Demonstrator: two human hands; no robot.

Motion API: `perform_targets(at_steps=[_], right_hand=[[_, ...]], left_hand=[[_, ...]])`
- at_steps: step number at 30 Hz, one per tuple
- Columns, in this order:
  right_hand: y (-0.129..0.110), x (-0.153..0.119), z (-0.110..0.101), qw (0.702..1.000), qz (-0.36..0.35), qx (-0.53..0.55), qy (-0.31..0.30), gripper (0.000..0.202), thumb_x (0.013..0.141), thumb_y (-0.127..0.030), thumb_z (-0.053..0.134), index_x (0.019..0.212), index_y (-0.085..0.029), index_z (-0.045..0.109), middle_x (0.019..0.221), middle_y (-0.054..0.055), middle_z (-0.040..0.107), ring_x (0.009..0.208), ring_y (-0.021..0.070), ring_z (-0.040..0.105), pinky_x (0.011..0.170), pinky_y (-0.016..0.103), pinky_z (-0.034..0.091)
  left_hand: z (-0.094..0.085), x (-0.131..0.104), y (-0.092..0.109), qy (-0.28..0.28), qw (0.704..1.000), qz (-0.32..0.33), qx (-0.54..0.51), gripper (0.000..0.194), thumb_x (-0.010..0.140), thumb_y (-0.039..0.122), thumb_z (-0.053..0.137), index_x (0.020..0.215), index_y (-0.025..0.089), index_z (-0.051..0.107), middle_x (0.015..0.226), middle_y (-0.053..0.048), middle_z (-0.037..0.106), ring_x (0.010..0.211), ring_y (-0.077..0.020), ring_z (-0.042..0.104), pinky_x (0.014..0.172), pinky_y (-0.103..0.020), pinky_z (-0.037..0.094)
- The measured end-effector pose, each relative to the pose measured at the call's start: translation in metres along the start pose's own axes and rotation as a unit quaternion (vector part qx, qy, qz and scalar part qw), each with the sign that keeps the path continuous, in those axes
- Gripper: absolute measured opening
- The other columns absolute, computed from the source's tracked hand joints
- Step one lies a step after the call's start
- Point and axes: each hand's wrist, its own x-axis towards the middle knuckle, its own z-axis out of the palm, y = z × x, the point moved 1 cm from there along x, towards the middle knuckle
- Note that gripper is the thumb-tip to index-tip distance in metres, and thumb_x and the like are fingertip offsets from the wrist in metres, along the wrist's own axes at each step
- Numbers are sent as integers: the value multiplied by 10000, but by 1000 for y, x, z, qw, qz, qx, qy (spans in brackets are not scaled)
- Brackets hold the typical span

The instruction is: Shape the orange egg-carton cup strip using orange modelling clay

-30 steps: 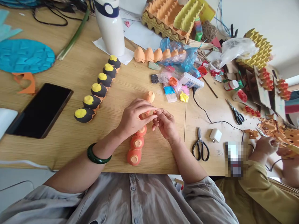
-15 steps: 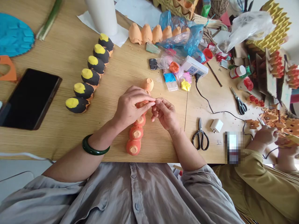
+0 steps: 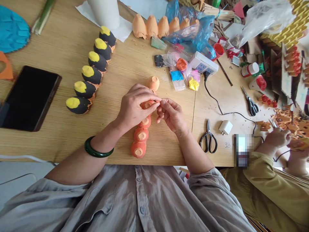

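My left hand point(image 3: 135, 106) and my right hand point(image 3: 172, 114) meet fingertip to fingertip, both pinched on a small orange-red bit of soft clay point(image 3: 158, 101), mostly hidden by the fingers. Beneath them a strip of egg-carton cups point(image 3: 138, 150) runs up the table. Its nearer cups are coated orange-red with bare pale tips; the far end cup point(image 3: 153, 83) is plain pale orange. My left hand hides some of the middle cups. Beyond my hands lie small bags of coloured clay: orange point(image 3: 181, 64), blue point(image 3: 177, 76), yellow point(image 3: 193, 84) and black point(image 3: 159, 60).
Left stands a row of black cups with yellow tops point(image 3: 88, 71), beside a dark tablet point(image 3: 29, 96). Rightward are a power strip point(image 3: 204, 63) with its cord, scissors point(image 3: 208, 138) and a white charger point(image 3: 225, 127). A co-worker's hands point(image 3: 276, 140) work at far right.
The view has shifted slightly. My hands stay pinched together over the cup strip, and a little more of the orange-red clay shows between the fingertips.
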Motion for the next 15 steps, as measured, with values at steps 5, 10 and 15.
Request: perform_targets(at_steps=[5, 10, 15], right_hand=[[-1, 0, 0, 1000, -1, 12, 3, 587, 805, -639, 1110, 943, -222, 721, 759, -77, 680, 595, 87, 594, 515, 225, 645], [-3, 0, 3, 999, 18, 32, 7, 602, 747, -636, 1140, 898, -216, 735, 737, -76, 696, 577, 83, 574, 500, 223, 652], [-3, 1, 0, 999, 12, 36, 13, 610, 733, -633, 1154, 889, -213, 740, 727, -76, 693, 570, 76, 563, 512, 215, 656]], left_hand=[[-1, 1, -1, 3, 999, 37, 1, 76, 1144, 310, 836, 1108, 301, 902, 1054, -17, 883, 1076, -272, 770, 952, -491, 680], [1, -1, -1, -15, 999, -2, 47, 151, 1148, 283, 762, 1074, 304, 892, 1071, -19, 882, 1113, -289, 789, 1036, -495, 664], [3, -2, -6, -8, 999, 29, 35, 86, 1111, 319, 804, 1127, 336, 887, 1074, 8, 876, 1092, -274, 763, 995, -495, 683]])
